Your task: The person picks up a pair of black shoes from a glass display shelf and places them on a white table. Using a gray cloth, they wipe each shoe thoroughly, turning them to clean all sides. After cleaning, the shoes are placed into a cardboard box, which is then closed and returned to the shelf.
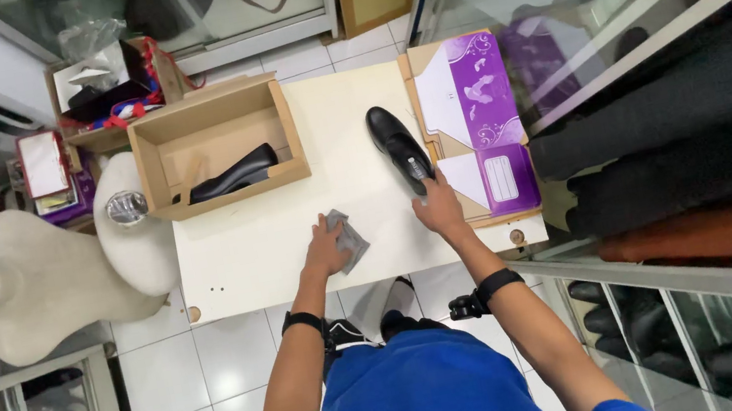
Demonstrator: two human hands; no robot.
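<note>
My left hand [325, 251] rests on the white table [253, 245] and holds a folded grey cloth [349, 239] at the table's near middle. My right hand [438, 206] grips the heel end of a black leather shoe [396, 137] that lies on the table with its toe pointing away from me. A second black shoe [232, 175] lies on its side inside an open brown cardboard box [215, 147] at the far left of the table.
A purple and white box lid [477, 121] lies flat along the table's right edge. A beige mannequin torso [48, 277] lies to the left. Glass display cases stand on both sides, with dark folded cloth [695, 137] on the right. More boxes [104, 86] sit behind.
</note>
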